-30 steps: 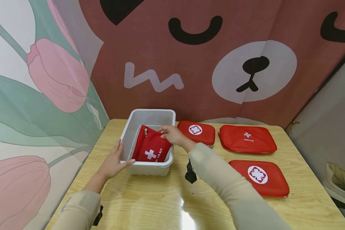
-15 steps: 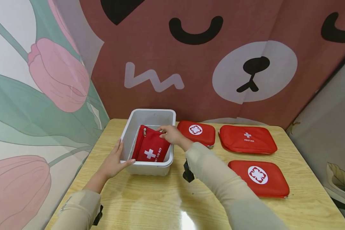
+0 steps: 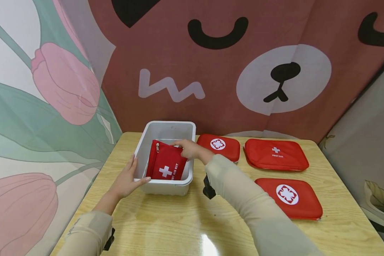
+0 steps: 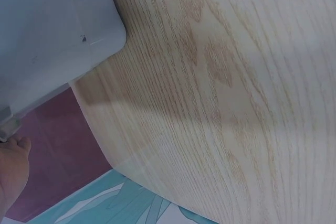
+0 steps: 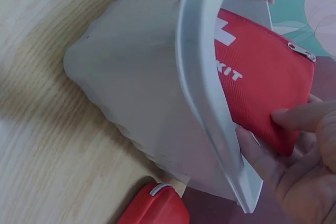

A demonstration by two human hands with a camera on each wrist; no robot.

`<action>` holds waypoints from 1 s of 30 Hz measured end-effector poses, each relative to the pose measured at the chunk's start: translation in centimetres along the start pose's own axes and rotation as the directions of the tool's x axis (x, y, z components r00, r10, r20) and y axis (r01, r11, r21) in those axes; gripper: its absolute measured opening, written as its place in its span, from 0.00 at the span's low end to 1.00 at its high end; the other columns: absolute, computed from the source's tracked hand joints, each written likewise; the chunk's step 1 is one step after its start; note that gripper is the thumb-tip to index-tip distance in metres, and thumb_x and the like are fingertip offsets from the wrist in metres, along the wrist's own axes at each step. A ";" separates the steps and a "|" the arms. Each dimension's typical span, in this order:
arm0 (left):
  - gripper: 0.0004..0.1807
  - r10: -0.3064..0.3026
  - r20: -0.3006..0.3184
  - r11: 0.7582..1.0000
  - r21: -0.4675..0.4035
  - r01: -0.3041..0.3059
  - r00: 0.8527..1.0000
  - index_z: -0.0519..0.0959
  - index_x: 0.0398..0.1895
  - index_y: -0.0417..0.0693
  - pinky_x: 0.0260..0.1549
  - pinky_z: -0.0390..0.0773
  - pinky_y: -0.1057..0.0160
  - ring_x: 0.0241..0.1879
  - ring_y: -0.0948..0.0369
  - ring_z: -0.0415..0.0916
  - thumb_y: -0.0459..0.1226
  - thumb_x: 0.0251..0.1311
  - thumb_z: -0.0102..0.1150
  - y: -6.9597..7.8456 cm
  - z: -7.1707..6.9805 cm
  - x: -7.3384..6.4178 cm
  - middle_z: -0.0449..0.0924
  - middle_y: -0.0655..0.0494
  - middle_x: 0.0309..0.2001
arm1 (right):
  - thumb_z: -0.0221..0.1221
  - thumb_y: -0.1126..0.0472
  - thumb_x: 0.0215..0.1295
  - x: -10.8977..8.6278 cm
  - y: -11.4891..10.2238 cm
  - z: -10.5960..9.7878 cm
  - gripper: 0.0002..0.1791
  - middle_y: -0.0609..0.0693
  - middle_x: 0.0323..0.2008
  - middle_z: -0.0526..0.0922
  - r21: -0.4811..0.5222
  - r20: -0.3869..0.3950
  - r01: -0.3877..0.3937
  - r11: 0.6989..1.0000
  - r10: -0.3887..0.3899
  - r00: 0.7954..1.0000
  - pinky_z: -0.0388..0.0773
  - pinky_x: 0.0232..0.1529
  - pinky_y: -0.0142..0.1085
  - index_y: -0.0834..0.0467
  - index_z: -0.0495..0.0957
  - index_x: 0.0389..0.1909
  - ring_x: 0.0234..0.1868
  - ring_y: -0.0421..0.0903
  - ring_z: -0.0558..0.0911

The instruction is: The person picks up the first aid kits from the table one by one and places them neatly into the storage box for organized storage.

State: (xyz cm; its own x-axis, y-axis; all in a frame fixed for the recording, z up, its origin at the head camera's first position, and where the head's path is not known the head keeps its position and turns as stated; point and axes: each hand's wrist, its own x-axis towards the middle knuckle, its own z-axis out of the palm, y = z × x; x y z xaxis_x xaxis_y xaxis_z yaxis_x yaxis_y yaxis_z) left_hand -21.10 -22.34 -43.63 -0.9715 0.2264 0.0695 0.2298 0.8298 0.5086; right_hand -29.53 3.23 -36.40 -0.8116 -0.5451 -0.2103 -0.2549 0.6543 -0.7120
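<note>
A red zippered first aid pouch (image 3: pixel 166 161) with a white cross leans at a slant inside a light grey plastic bin (image 3: pixel 172 183). My right hand (image 3: pixel 190 149) reaches over the bin's right rim and pinches the pouch near its upper right corner. The right wrist view shows the thumb on the near face of the pouch (image 5: pixel 262 72) and other fingers behind it. At the front left corner my left hand (image 3: pixel 126 179) holds the bin's rim, thumb along the front edge. Part of that hand (image 4: pixel 13 169) appears at the left border of the left wrist view.
Three red first aid cases lie right of the bin: a small one (image 3: pixel 228 148) beside it, a wide one (image 3: pixel 275 163) at the back right, and another (image 3: pixel 304 206) nearer the front. All rest on a wooden table (image 3: pixel 166 224) against a printed cloth backdrop (image 3: pixel 217 78).
The pouch has shifted slightly left within the bin, and my right hand has moved left with it. The left hand and bin stay in place.
</note>
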 end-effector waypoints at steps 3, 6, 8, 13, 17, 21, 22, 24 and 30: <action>0.55 -0.010 0.007 1.000 -0.006 0.010 1.000 0.42 0.68 0.35 0.47 0.65 0.40 0.63 0.39 0.45 0.61 0.48 0.54 0.0 0.0 0.1 0.35 0.40 0.68 | 0.49 0.77 0.56 0.1 -0.1 0.4 0.31 0.53 0.51 0.71 -0.056 -0.035 -0.003 0.998 0.001 0.999 0.76 0.26 0.32 0.52 0.66 0.61 0.44 0.48 0.70; 0.55 -0.018 0.010 1.000 -0.014 0.018 1.000 0.42 0.68 0.36 0.46 0.65 0.40 0.63 0.39 0.45 0.61 0.48 0.54 0.0 0.0 0.1 0.35 0.40 0.68 | 0.51 0.75 0.56 0.2 -0.1 1.0 0.30 0.51 0.50 0.73 -0.150 -0.116 0.006 0.989 -0.024 0.993 0.76 0.31 0.30 0.53 0.67 0.60 0.44 0.46 0.71; 0.56 -0.022 0.010 1.000 -0.017 0.022 1.000 0.42 0.68 0.36 0.46 0.65 0.39 0.63 0.39 0.45 0.61 0.48 0.55 0.0 -0.1 0.1 0.35 0.40 0.69 | 0.52 0.75 0.56 0.3 -0.1 1.5 0.28 0.50 0.48 0.74 -0.221 -0.177 0.019 0.975 -0.059 0.983 0.75 0.36 0.31 0.54 0.69 0.59 0.43 0.45 0.72; 0.56 -0.015 -0.001 1.000 -0.019 0.015 1.000 0.41 0.68 0.36 0.49 0.63 0.39 0.63 0.39 0.44 0.60 0.47 0.56 -0.1 0.0 0.1 0.34 0.41 0.69 | 0.54 0.73 0.55 0.3 -0.1 2.4 0.23 0.50 0.42 0.79 -0.351 -0.296 0.024 0.936 -0.135 0.945 0.74 0.41 0.33 0.56 0.73 0.54 0.40 0.45 0.75; 0.55 0.006 -0.013 1.000 -0.024 -0.006 1.000 0.42 0.67 0.34 0.51 0.60 0.40 0.63 0.40 0.44 0.60 0.48 0.56 -0.2 0.2 0.1 0.35 0.41 0.69 | 0.55 0.71 0.55 0.4 0.0 2.8 0.20 0.48 0.38 0.79 -0.384 -0.335 0.004 0.923 -0.143 0.931 0.75 0.37 0.32 0.55 0.75 0.50 0.37 0.44 0.75; 0.55 0.001 -0.011 1.000 -0.028 -0.001 1.000 0.42 0.68 0.35 0.50 0.61 0.40 0.63 0.40 0.44 0.60 0.48 0.56 -0.2 0.2 0.2 0.34 0.41 0.69 | 0.57 0.69 0.55 0.7 0.2 2.9 0.18 0.49 0.38 0.79 -0.372 -0.352 -0.047 0.927 -0.094 0.931 0.75 0.37 0.33 0.55 0.75 0.49 0.37 0.43 0.75; 0.55 -0.002 -0.008 1.000 -0.030 0.002 1.000 0.42 0.68 0.35 0.50 0.61 0.40 0.63 0.40 0.44 0.60 0.48 0.56 -0.1 0.2 0.1 0.34 0.42 0.69 | 0.57 0.68 0.56 0.8 0.3 2.9 0.19 0.49 0.39 0.78 -0.364 -0.354 -0.063 0.929 -0.076 0.932 0.75 0.38 0.33 0.56 0.74 0.50 0.38 0.44 0.75; 0.55 -0.006 -0.005 0.999 -0.034 0.006 1.000 0.42 0.68 0.35 0.50 0.62 0.40 0.63 0.40 0.44 0.60 0.48 0.56 -0.1 0.1 0.1 0.34 0.42 0.69 | 0.57 0.67 0.56 0.9 0.4 2.9 0.19 0.50 0.40 0.78 -0.370 -0.359 -0.086 0.925 -0.058 0.931 0.75 0.39 0.34 0.56 0.74 0.51 0.39 0.44 0.74; 0.55 -0.025 0.004 0.998 -0.051 0.025 1.000 0.41 0.68 0.37 0.48 0.63 0.40 0.64 0.40 0.43 0.57 0.47 0.58 0.2 -0.1 0.2 0.34 0.42 0.69 | 0.57 0.65 0.58 0.9 0.7 3.1 0.22 0.54 0.45 0.76 -0.435 -0.370 -0.104 0.895 -0.073 0.926 0.75 0.43 0.38 0.56 0.70 0.56 0.45 0.47 0.74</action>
State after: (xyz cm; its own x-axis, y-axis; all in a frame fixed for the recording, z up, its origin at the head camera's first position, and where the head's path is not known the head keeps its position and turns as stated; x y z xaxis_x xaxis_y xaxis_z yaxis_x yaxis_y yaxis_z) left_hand -21.26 -22.19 -43.45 -0.9768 0.2074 0.0534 0.2019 0.8081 0.5534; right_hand -28.83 1.61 -39.17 -0.9276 -0.3585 0.1048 -0.3726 0.8697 -0.3238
